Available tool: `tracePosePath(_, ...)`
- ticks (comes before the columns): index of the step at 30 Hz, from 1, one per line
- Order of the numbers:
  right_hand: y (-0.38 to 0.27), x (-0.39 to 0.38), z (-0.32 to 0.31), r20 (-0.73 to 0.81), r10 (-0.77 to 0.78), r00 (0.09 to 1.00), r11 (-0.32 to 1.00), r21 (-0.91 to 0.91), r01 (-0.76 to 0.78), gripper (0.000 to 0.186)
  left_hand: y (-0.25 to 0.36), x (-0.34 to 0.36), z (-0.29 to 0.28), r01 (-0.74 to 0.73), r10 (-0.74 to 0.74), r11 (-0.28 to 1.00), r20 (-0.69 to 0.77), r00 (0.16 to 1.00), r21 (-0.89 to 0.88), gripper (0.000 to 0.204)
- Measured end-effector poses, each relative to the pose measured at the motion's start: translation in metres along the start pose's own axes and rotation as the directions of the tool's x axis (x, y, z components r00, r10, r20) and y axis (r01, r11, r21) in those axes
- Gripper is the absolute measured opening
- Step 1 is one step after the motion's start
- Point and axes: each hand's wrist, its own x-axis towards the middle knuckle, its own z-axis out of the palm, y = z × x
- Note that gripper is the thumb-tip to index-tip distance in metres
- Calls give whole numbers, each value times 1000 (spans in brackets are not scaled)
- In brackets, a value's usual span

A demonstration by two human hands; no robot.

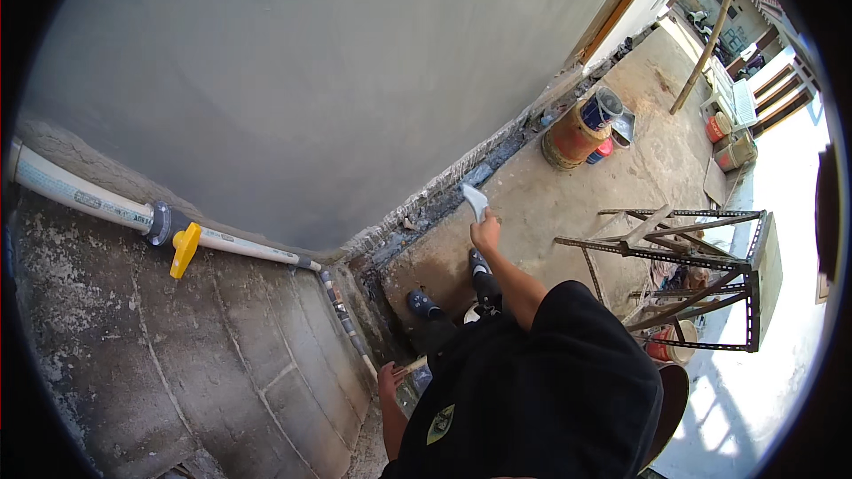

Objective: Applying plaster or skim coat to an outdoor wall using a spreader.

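Observation:
My right hand reaches forward, its fingers closed on a pale, whitish flat piece that points up toward the foot of the grey wall. Its exact kind I cannot make out. Low at my left side, my left hand is wrapped round a light wooden handle. The far end of that handle is hidden by my dark shirt. Beside the left hand runs a thin white pipe with a taped section.
A thicker white pipe carries a yellow valve handle. A narrow rough channel follows the wall's foot. Stacked buckets stand ahead. A metal-frame stand is at right, and a pole leans farther off.

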Motion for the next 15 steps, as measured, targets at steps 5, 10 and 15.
tracePosePath(5,85,37,-47,-166,478,862,862,276,-425,27,-31,14,-19,-325,235,890,288,928,321,52)
tracePosePath(10,130,75,-72,-156,665,731,687,511,-516,27,-3,81,3,106,-111,993,124,986,41,49)
tracePosePath(15,165,122,-88,-173,580,796,758,473,-449,25,64,75,90,-12,8,972,16,1000,234,45)
